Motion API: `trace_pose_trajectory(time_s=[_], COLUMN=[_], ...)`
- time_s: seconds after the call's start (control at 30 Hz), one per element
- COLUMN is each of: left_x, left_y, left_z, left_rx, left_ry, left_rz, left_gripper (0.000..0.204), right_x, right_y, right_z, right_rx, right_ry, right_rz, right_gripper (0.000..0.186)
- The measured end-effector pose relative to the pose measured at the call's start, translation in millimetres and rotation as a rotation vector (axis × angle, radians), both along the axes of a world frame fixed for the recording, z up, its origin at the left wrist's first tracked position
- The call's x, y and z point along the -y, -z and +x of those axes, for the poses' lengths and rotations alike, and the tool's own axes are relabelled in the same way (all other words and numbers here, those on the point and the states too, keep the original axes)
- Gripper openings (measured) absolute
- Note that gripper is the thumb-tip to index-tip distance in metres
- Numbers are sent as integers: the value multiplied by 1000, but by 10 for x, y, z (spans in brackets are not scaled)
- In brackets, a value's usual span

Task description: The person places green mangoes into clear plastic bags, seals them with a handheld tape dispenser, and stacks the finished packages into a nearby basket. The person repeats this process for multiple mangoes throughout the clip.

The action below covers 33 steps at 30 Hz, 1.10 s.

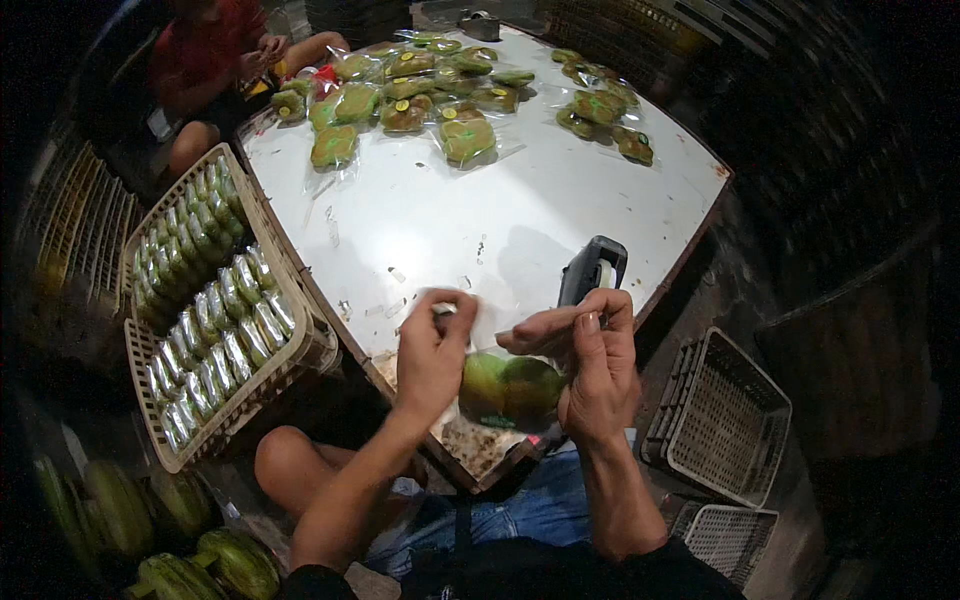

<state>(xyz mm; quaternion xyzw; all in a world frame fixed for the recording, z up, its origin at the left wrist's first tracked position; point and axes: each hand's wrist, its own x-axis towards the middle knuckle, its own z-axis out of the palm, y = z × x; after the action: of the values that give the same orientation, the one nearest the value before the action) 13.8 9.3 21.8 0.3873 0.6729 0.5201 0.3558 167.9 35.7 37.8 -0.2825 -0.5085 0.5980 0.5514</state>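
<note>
Just above the near corner of the white table (400, 215) is a bundle of lobed green-brown produce (510, 390), apparently in clear film. My right hand (603, 375) holds its right end, with fingers reaching left over the top and the thumb raised. Beside its upper left side is my left hand (435, 345), fingers curled in a pinch and slightly blurred. What they pinch, perhaps the film, cannot be made out. A black tape dispenser (593, 270) stands on the table just beyond my right hand.
Several bagged green-brown bundles (467, 138) lie across the table's far side. At left, a beige crate (318, 345) holds rows of wrapped green produce. Large green produce (240, 562) lies at lower left. Crates (730, 420) stand at right. Another person (205, 65) sits at far left.
</note>
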Motion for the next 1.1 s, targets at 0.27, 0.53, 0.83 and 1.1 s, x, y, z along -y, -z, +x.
trace_pose_trajectory(time_s=[0.27, 0.53, 0.83, 1.1], left_x=[271, 337, 329, 336], left_y=[-4, 7, 201, -76], left_z=[21, -79, -427, -472], left_rx=[96, 6, 401, -413], left_ry=[152, -109, 162, 202], left_rz=[287, 510, 302, 242], left_gripper=[28, 20, 45, 35], right_x=[-25, 153, -19, -80], right_y=[78, 343, 134, 128], right_z=[-154, -404, -411, -363], right_rx=[182, 706, 764, 861], right_ry=[45, 50, -5, 190], right_rz=[235, 582, 723, 897], right_gripper=[17, 43, 38, 22])
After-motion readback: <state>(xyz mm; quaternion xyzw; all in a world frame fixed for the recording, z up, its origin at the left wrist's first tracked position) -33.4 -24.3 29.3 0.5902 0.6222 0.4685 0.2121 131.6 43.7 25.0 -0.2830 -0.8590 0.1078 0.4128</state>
